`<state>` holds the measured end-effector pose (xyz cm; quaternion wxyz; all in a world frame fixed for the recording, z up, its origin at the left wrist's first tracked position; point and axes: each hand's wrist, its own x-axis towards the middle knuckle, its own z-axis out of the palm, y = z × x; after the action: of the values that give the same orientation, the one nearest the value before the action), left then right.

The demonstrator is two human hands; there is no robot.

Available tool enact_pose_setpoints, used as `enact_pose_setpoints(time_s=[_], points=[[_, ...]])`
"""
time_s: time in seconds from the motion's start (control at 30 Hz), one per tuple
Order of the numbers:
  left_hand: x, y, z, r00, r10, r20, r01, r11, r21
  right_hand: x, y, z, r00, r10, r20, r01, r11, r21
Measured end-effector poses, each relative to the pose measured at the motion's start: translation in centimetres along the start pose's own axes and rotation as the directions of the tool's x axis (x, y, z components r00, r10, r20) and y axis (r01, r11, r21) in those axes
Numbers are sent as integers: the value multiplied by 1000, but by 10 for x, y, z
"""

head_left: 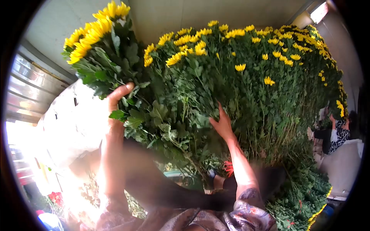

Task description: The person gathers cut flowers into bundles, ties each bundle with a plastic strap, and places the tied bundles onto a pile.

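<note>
My left hand (120,96) is wrapped round the stems of a bunch of yellow flowers (92,36), raised at the upper left with the blooms pointing up. Leafy lower stems hang below that hand. In the middle, my right hand (222,122) reaches into the big stack of yellow flowers (266,92). Its thumb and forefinger close round leafy stems topped with yellow blooms (185,56). Leaves hide some of its other fingers.
At the far right another person (339,136) in a patterned top is beside the stack. More cut flowers (304,204) lie at the lower right. A large white sack (73,119) is on the left. Red strands (228,168) show near my right forearm.
</note>
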<state>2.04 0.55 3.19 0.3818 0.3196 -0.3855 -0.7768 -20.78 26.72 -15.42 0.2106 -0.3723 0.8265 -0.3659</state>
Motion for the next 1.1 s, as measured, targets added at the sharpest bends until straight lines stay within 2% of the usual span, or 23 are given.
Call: enact_pose_setpoints(time_s=[0.07, 0.13, 0.2, 0.27, 0.37, 0.4, 0.47, 0.53, 0.6, 0.63, 0.7, 0.8, 0.83, 0.87, 0.93, 0.97, 1.03, 1.1], points=[[10, -5, -10, 997, -81, 9, 82, 996, -25, -8, -23, -15, 997, -57, -59, 59, 998, 38], [17, -20, -27, 998, -55, -8, 54, 998, -39, -16, -55, -34, 988, 26, -155, -16, 998, 64], [9, -10, 1, 978, 187, 98, -193, 979, 58, -17, -93, -60, 981, 49, -187, -30, 994, 103], [13, -9, 28, 972, 234, -13, -231, 968, 93, -22, -103, -77, 934, -200, -295, 249, 959, 138], [27, -17, 44, 965, 262, 21, -261, 965, -34, -43, -176, -101, 793, -411, -451, 410, 906, -104], [33, -23, 49, 950, 311, 17, -311, 950, -14, -49, -185, -104, 783, -444, -437, 423, 894, -151], [30, -21, 64, 909, 417, -9, -413, 902, 121, -54, -199, -90, 791, -447, -416, 436, 891, -128], [33, -36, 66, 944, 321, 76, -323, 946, 25, -40, -208, -65, 843, -504, -187, 461, 857, -228], [28, -52, 64, 952, 267, 152, -265, 964, -33, -17, -168, -12, 903, -402, -150, 353, 895, -271], [26, -55, 60, 949, 248, 195, -243, 969, -50, -17, -174, -8, 901, -401, -163, 348, 896, -276], [23, -59, 50, 933, 229, 279, -217, 973, -73, -18, -184, -8, 788, -567, -241, 508, 819, -266], [26, -57, 35, 881, 224, 417, -217, 974, -65, -36, -201, -9, 805, -539, -250, 480, 838, -260], [29, -54, 30, 856, 229, 463, -229, 972, -56, -38, -205, -11, 758, -604, -244, 507, 782, -362], [30, -50, 25, 831, 236, 504, -248, 968, -44, -41, -207, -12, 757, -603, -253, 500, 783, -370], [27, -43, 16, 780, 255, 571, -299, 954, -18, -49, -209, -16, 816, -502, -288, 422, 856, -298], [23, -39, 14, 757, 277, 592, -338, 941, -8, -53, -215, -21, 812, -502, -298, 418, 856, -305], [6, -30, 25, 717, 319, 620, -407, 913, 1, -67, -235, -33, 746, -620, -244, 469, 749, -469], [-31, -12, 60, 822, 262, 505, -241, 964, -107, -78, -254, -42, 706, -661, -255, 503, 721, -476]])
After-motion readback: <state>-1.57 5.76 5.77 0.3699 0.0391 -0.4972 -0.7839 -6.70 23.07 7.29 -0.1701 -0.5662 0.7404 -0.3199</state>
